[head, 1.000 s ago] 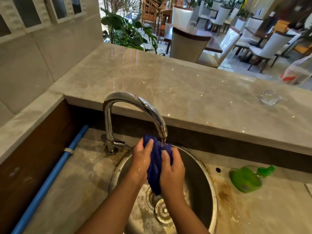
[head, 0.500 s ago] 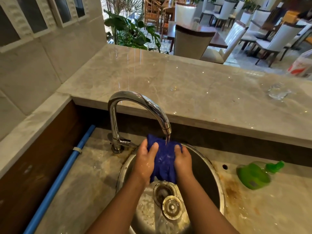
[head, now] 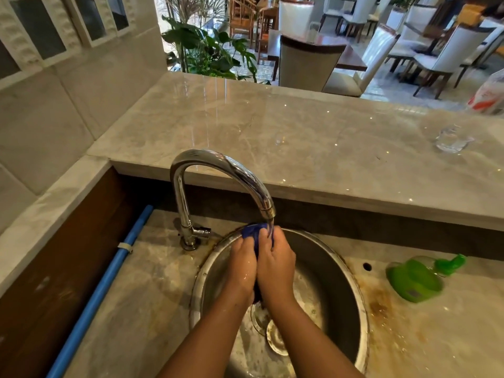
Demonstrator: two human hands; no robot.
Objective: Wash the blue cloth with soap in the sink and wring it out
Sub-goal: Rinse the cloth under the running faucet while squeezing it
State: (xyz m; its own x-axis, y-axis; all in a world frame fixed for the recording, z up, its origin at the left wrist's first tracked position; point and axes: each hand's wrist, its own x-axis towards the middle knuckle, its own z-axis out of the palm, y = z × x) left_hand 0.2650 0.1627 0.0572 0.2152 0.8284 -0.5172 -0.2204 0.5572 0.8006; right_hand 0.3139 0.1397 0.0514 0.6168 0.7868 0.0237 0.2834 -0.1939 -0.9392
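Note:
The blue cloth (head: 255, 232) is bunched between my two hands over the round steel sink (head: 351, 290), just under the tap's spout. My left hand (head: 242, 266) and my right hand (head: 276, 264) are pressed side by side, and both grip the cloth. Only the cloth's top and a dark strip between my palms show. Water runs from the chrome tap (head: 218, 170) onto the cloth. A green soap bottle (head: 416, 279) lies on its side on the wet counter, right of the sink.
A raised marble ledge (head: 300, 137) runs behind the sink with a clear glass (head: 451, 139) at its right. A blue pipe (head: 101, 290) runs along the left wall. The sink's drain strainer (head: 275, 339) sits below my wrists. Chairs and plants stand beyond the ledge.
My hands have closed together and squeezed the cloth into a tight bunch; earlier it hung spread out between them. The bunch sits closer under the spout.

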